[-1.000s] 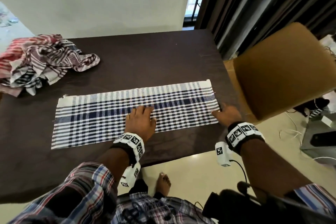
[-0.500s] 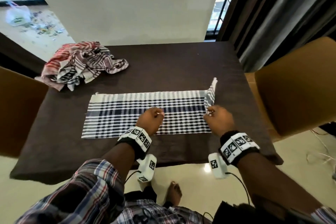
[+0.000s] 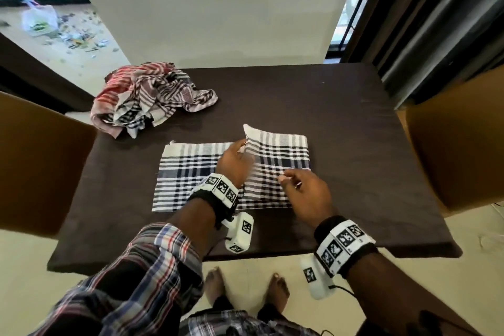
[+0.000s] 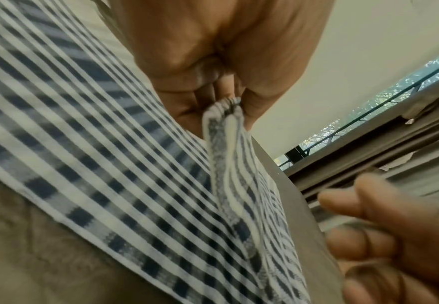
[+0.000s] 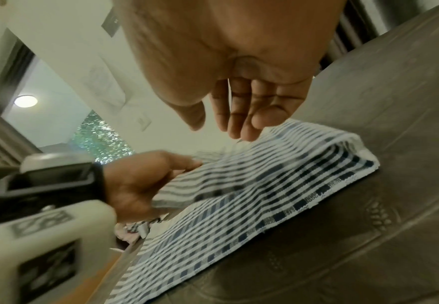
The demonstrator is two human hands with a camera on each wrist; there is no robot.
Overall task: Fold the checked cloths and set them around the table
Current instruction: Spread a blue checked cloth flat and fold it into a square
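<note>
Two hands work over a blue-and-white checked cloth (image 3: pixel 191 172) lying on a dark brown table (image 3: pixel 341 131). The left hand (image 3: pixel 236 163) reaches forward over the middle of the cloth, its thumb and fingers pinching the far corner of the folded-over flap; the left wrist view shows the fabric bunched into a narrow pleat between the fingertips (image 4: pixel 252 109). The right hand (image 3: pixel 304 192) is held above the near edge of the flap with fingers straight and close together, pointing down toward the fabric — whether the tips actually touch the cloth cannot be told. The right third of the cloth is doubled back onto itself, the crease at the right end, and the free edge rises slightly where the left hand holds it.

Compared with half a second ago, the right end — then only just lifted upright by the right hand — now lies turned leftward across the cloth, and the left hand, which was pressing the cloth's middle, has taken the corner. One second ago the cloth lay fully spread.

A heap of crumpled cloths (image 3: pixel 147 101), red, maroon and black checked, sits at the table's far left corner. Tan chair backs stand at the left (image 3: pixel 35 163) and right (image 3: pixel 463 144) sides.
</note>
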